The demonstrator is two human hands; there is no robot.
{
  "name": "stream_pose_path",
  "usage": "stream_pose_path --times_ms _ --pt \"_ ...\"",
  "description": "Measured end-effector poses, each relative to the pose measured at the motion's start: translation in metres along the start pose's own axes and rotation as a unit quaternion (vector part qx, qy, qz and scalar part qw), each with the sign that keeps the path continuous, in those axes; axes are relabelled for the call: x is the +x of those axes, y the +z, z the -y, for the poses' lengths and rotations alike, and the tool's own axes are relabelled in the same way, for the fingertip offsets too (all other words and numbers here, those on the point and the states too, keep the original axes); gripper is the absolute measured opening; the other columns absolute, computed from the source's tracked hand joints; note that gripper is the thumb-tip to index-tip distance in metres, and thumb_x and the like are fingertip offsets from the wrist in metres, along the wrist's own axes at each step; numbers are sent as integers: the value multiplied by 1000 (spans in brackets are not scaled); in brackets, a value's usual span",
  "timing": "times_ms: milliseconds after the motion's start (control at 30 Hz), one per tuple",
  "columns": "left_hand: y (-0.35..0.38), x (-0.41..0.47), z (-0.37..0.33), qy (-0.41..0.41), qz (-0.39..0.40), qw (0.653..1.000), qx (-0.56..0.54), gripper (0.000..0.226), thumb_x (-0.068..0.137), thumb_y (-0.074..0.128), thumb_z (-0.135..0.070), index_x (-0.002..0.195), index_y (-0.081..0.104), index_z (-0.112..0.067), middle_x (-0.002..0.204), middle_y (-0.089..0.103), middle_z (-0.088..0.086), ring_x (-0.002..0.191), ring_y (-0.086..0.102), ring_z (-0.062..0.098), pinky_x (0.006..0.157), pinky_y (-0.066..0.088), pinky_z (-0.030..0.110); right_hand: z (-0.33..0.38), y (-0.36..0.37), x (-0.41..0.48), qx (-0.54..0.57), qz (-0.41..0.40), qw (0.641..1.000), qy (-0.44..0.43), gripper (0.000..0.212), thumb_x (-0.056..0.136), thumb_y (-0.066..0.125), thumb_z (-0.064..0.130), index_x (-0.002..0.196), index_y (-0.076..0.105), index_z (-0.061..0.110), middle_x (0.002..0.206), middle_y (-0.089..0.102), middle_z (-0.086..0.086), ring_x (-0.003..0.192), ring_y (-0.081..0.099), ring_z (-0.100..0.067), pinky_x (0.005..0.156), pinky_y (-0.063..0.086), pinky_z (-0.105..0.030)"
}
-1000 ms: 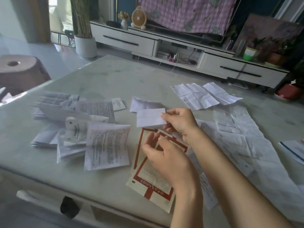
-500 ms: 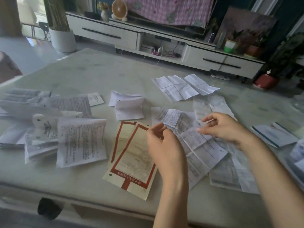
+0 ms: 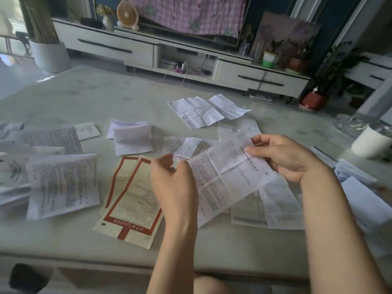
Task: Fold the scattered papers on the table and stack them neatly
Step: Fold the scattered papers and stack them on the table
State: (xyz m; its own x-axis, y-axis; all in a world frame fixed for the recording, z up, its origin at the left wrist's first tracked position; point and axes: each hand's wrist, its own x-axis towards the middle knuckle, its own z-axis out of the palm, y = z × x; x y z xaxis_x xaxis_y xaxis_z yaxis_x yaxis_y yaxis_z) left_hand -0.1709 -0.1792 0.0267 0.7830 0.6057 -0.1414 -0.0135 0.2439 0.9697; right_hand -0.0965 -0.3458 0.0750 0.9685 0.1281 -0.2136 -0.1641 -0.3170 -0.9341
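Observation:
A creased printed sheet (image 3: 224, 177) is lifted over the table, held at both ends. My right hand (image 3: 282, 158) pinches its upper right edge between thumb and fingers. My left hand (image 3: 174, 183) grips its left edge with curled fingers. Under and around it lie more printed papers (image 3: 273, 204). A red-bordered cream sheet (image 3: 131, 200) lies flat to the left of my left hand. Small folded white papers (image 3: 131, 137) sit stacked behind it. A pile of folded printed papers (image 3: 61, 183) lies at the left.
An unfolded creased sheet (image 3: 205, 110) lies further back on the pale marble table (image 3: 84, 96). A white cup (image 3: 371, 143) and more papers (image 3: 364, 196) are at the right edge. A low TV cabinet (image 3: 261, 79) and plant pots stand beyond the table.
My right hand let go of the small folded white paper on the stack, moved right and picked up a creased printed sheet. My left hand came up to hold its other edge.

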Motion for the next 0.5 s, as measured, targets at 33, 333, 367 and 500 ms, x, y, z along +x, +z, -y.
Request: stream_pose_path --times_ms 33,333,367,500 --pt "3 -1 2 8 2 1000 8 34 84 56 -13 117 50 -15 95 55 -4 86 53 8 74 41 22 3 -10 -7 32 1 999 -12 9 82 62 1 84 63 10 77 66 -7 60 64 -13 58 56 -24" --pt "3 -4 2 -87 186 977 -54 28 80 71 -25 106 66 -15 97 73 4 87 69 20 77 54 36 8 -22 -22 98 -44 992 -71 8 84 61 3 87 63 9 79 70 -8 64 67 -15 62 58 -25" --pt "3 -4 3 -90 185 977 -55 17 82 69 -20 97 68 -15 90 74 4 82 70 20 73 55 34 8 -21 -22 84 -54 992 -78 8 83 62 4 86 64 11 79 70 -7 65 67 -15 63 57 -26" --pt "5 -6 2 -42 96 993 -45 8 82 66 -7 76 64 -10 64 68 0 53 63 8 50 49 18 10 -18 -20 -17 -131 985 -114 8 81 68 6 82 63 13 82 67 -9 69 62 -16 69 53 -27"
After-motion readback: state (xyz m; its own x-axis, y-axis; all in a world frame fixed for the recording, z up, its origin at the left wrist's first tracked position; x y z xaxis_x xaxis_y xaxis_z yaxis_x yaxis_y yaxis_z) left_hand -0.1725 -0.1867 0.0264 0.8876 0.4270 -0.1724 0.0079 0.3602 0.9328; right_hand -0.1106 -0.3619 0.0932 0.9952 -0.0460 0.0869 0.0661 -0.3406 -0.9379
